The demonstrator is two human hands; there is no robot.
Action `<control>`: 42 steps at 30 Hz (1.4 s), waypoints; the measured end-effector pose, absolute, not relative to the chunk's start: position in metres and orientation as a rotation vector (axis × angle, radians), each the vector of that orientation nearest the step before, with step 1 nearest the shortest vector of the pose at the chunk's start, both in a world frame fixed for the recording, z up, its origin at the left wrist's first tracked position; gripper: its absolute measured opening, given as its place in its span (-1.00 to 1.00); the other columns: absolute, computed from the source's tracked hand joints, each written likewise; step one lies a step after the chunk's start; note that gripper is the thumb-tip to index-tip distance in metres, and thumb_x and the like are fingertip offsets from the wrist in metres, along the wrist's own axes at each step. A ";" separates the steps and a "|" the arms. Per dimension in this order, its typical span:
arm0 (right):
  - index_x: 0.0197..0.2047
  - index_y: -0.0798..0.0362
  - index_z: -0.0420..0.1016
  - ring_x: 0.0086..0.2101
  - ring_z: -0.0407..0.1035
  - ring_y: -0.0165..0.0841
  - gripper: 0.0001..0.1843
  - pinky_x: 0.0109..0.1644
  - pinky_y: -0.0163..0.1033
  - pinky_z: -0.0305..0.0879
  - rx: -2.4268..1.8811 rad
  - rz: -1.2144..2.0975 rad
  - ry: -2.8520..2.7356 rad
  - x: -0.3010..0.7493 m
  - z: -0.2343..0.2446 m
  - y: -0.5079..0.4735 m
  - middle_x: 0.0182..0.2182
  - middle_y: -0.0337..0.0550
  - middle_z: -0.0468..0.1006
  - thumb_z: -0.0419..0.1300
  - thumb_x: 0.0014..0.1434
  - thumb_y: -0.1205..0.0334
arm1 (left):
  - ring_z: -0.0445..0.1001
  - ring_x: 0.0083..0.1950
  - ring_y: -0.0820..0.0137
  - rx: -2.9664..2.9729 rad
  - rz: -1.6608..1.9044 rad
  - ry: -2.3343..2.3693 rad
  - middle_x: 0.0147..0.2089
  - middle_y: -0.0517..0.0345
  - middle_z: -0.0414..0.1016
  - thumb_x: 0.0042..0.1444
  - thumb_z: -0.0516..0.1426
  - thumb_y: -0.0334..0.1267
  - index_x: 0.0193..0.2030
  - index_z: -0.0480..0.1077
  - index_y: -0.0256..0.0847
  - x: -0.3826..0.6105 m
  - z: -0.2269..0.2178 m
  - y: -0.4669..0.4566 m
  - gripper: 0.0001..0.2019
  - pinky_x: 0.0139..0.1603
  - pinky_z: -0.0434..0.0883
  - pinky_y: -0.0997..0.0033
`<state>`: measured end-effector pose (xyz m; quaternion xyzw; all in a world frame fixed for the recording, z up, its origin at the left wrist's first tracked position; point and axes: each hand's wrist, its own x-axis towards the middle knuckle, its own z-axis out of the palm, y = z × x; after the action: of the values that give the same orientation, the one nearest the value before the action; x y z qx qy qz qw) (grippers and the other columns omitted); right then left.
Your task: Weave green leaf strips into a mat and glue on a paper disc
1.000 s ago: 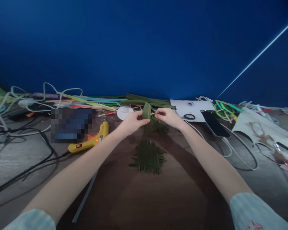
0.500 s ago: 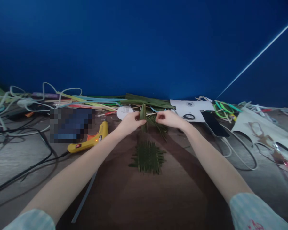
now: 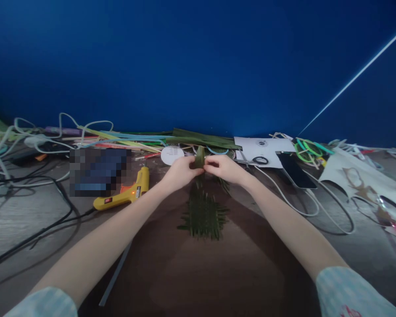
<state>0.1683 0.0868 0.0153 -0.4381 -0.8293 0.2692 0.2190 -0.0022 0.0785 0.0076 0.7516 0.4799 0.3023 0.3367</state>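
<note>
Both my hands meet at the far middle of the brown table [image 3: 218,273]. My left hand [image 3: 181,171] and my right hand [image 3: 222,167] pinch the same green leaf strip [image 3: 199,157], which stands upright between the fingertips. Just below the hands lies a small woven mat of green leaf strips [image 3: 203,215], flat on the table. More loose green strips [image 3: 223,183] lie under my right hand. What the fingers do to the strip is too small to make out.
A yellow glue gun [image 3: 123,195] with a lit lamp lies left of the hands. Long green leaves [image 3: 204,139], coloured straws and cables crowd the back edge. A white sheet [image 3: 264,152], scissors [image 3: 260,160] and a dark phone [image 3: 293,169] sit to the right. A blue wall stands behind.
My right hand has moved left and now meets my left hand on the upright leaf strip. Earlier the hands were a little apart with a thin stick between them.
</note>
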 end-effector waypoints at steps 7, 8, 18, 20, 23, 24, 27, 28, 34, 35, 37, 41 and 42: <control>-0.56 0.08 0.23 -0.54 0.07 -0.48 -0.82 -0.43 -0.31 -0.05 -1.202 0.716 -2.285 0.167 0.018 0.086 -0.62 -0.32 0.20 0.02 0.03 0.25 | 0.37 -0.40 0.36 1.978 0.796 1.289 -0.45 0.11 0.44 -0.09 0.13 -0.30 -0.38 0.42 -0.32 -0.002 0.008 0.079 -0.86 -0.40 0.26 0.40; -0.56 0.08 0.23 -0.54 0.06 -0.48 -0.82 -0.44 -0.31 -0.06 -1.210 0.724 -2.283 0.167 0.018 0.086 -0.62 -0.32 0.20 0.02 0.03 0.24 | 0.37 -0.40 0.36 1.978 0.795 1.284 -0.44 0.11 0.45 -0.08 0.13 -0.30 -0.38 0.42 -0.32 -0.002 0.008 0.079 -0.86 -0.40 0.26 0.41; -0.54 0.08 0.26 -0.52 0.08 -0.48 -0.87 -0.40 -0.31 -0.02 -1.247 0.701 -2.258 0.173 0.016 0.092 -0.60 -0.31 0.23 0.04 -0.02 0.24 | 0.40 -0.35 0.35 1.975 0.794 1.246 -0.39 0.11 0.49 -0.08 0.14 -0.31 -0.37 0.44 -0.30 0.000 0.013 0.075 -0.87 -0.36 0.30 0.40; -0.51 0.08 0.27 -0.52 0.10 -0.47 -0.87 -0.39 -0.30 0.00 -1.254 0.716 -2.224 0.179 0.016 0.095 -0.59 -0.30 0.25 0.04 0.00 0.23 | 0.42 -0.32 0.34 1.942 0.791 1.202 -0.35 0.10 0.51 -0.08 0.16 -0.29 -0.34 0.44 -0.29 0.000 0.013 0.074 -0.86 -0.35 0.31 0.40; -0.51 0.08 0.28 -0.52 0.14 -0.45 -0.85 -0.38 -0.29 0.03 -1.283 0.822 -2.194 0.190 0.019 0.100 -0.58 -0.28 0.29 0.04 0.02 0.20 | 0.43 -0.35 0.33 1.851 0.784 1.184 -0.40 0.12 0.49 -0.06 0.16 -0.26 -0.37 0.43 -0.28 0.000 0.010 0.077 -0.86 -0.38 0.33 0.39; -0.51 0.08 0.29 -0.52 0.16 -0.45 -0.84 -0.38 -0.28 0.04 -1.293 0.858 -2.196 0.193 0.019 0.102 -0.58 -0.27 0.30 0.04 0.02 0.20 | 0.43 -0.37 0.34 1.814 0.791 1.183 -0.41 0.12 0.49 -0.06 0.16 -0.25 -0.37 0.43 -0.28 0.000 0.009 0.078 -0.86 -0.38 0.34 0.39; -0.52 0.08 0.29 -0.52 0.16 -0.45 -0.81 -0.38 -0.28 0.05 -1.304 0.922 -2.217 0.198 0.021 0.105 -0.58 -0.27 0.31 0.05 0.03 0.17 | 0.44 -0.34 0.34 1.722 0.843 1.152 -0.39 0.12 0.50 -0.07 0.17 -0.27 -0.35 0.43 -0.27 0.001 0.005 0.080 -0.86 -0.36 0.37 0.39; -0.51 0.08 0.30 -0.53 0.15 -0.45 -0.81 -0.39 -0.28 0.04 -1.298 0.931 -2.228 0.199 0.021 0.106 -0.57 -0.27 0.31 0.05 0.04 0.16 | 0.45 -0.32 0.34 1.705 0.861 1.136 -0.37 0.12 0.50 -0.07 0.17 -0.29 -0.34 0.44 -0.27 0.002 0.005 0.079 -0.87 -0.34 0.38 0.39; -0.53 0.07 0.28 -0.56 0.12 -0.48 -0.79 -0.43 -0.30 0.02 -1.371 0.885 -2.352 0.202 0.017 0.109 -0.60 -0.30 0.29 0.03 0.05 0.15 | 0.45 -0.35 0.35 1.684 0.983 1.238 -0.38 0.12 0.50 -0.04 0.17 -0.28 -0.36 0.40 -0.30 0.000 0.014 0.078 -0.87 -0.33 0.38 0.38; -0.53 0.07 0.29 -0.57 0.12 -0.47 -0.79 -0.43 -0.30 0.02 -1.395 0.867 -2.359 0.203 0.017 0.109 -0.61 -0.29 0.29 0.03 0.04 0.15 | 0.44 -0.37 0.36 1.679 0.991 1.253 -0.39 0.12 0.49 -0.03 0.16 -0.26 -0.36 0.39 -0.30 -0.001 0.016 0.078 -0.86 -0.34 0.37 0.38; -0.52 0.07 0.33 -0.55 0.15 -0.46 -0.81 -0.42 -0.29 0.04 -1.422 0.830 -2.358 0.203 0.015 0.111 -0.59 -0.27 0.33 0.05 0.03 0.16 | 0.45 -0.33 0.36 1.671 0.986 1.223 -0.36 0.13 0.50 -0.03 0.16 -0.25 -0.36 0.38 -0.30 -0.003 0.017 0.079 -0.85 -0.31 0.37 0.38; -0.50 0.07 0.39 -0.49 0.24 -0.41 -0.90 -0.37 -0.27 0.10 -1.470 0.764 -2.365 0.206 0.010 0.115 -0.55 -0.22 0.40 0.12 -0.06 0.23 | 0.45 -0.29 0.35 1.697 0.934 1.213 -0.35 0.11 0.49 -0.02 0.14 -0.27 -0.35 0.37 -0.29 -0.004 0.012 0.082 -0.87 -0.26 0.37 0.37; -0.50 0.07 0.39 -0.49 0.25 -0.40 -0.92 -0.37 -0.27 0.10 -1.484 0.753 -2.364 0.206 0.009 0.116 -0.55 -0.21 0.40 0.13 -0.08 0.24 | 0.45 -0.28 0.35 1.703 0.927 1.220 -0.34 0.11 0.49 -0.02 0.13 -0.28 -0.34 0.37 -0.29 -0.003 0.011 0.082 -0.88 -0.26 0.37 0.37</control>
<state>0.2065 0.1156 0.0091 -0.5093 -0.8114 0.2583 0.1249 -0.0033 0.0820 0.0106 0.6773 0.4852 0.3684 0.4125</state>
